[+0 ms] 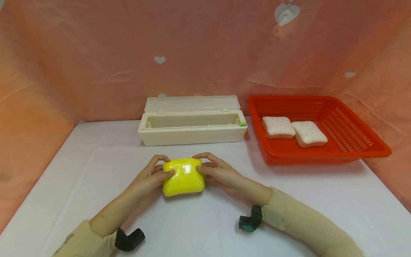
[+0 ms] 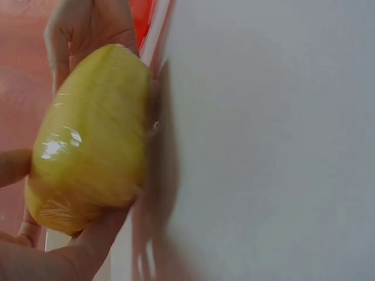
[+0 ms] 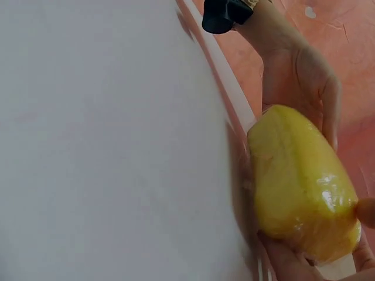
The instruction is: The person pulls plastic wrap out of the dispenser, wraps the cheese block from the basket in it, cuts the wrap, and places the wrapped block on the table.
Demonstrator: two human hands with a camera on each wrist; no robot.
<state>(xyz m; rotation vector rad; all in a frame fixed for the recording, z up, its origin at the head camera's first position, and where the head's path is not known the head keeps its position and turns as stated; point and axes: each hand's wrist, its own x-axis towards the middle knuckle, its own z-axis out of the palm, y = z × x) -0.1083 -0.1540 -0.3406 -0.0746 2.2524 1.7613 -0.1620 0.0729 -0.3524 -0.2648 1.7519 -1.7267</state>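
Observation:
A glossy yellow block (image 1: pixel 183 177), shaped like a thick bread slice with rounded corners, is held between both hands over the white table. Clear film covers it, with wrinkles and creases showing at its ends in the wrist views (image 2: pixel 96 134). My left hand (image 1: pixel 153 175) grips its left end, thumb on the near face and fingers at the top edge and side. At the other end my right hand (image 1: pixel 218 171) grips in the same way. The block's far face is hidden in the head view.
Behind the hands stands a long white box (image 1: pixel 192 136), its clear lid raised and a green slider at its right end. An orange-red basket (image 1: pixel 363 154) at the right holds two white speckled blocks (image 1: pixel 278 127). A pink cloth (image 1: pixel 199 46) hangs behind the table.

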